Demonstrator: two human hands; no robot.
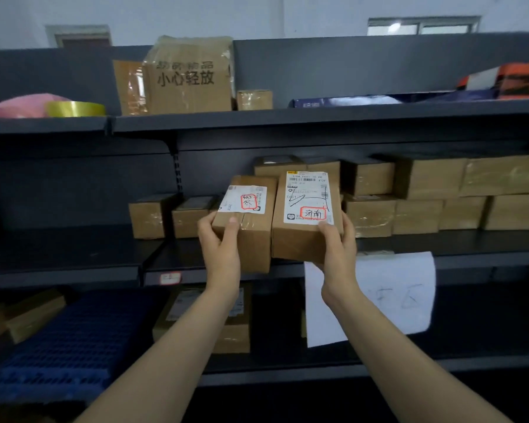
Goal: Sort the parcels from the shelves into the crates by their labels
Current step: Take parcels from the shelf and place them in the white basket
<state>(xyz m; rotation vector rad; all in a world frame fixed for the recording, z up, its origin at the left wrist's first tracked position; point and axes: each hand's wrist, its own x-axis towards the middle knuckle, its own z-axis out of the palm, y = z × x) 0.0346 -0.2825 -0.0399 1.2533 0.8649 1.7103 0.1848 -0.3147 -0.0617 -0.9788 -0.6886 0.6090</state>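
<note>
Dark shelving (318, 119) is seen against a pale wall (257, 13); two parcels are held up: left parcel (254, 239) gripped by left hand (220, 242), right parcel (297, 239) by right hand (338, 248)

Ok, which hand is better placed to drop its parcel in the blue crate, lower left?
Left, likely: the left hand holds its parcel on the blue crate's side; the right hand, with the other parcel, would cross over.
</note>
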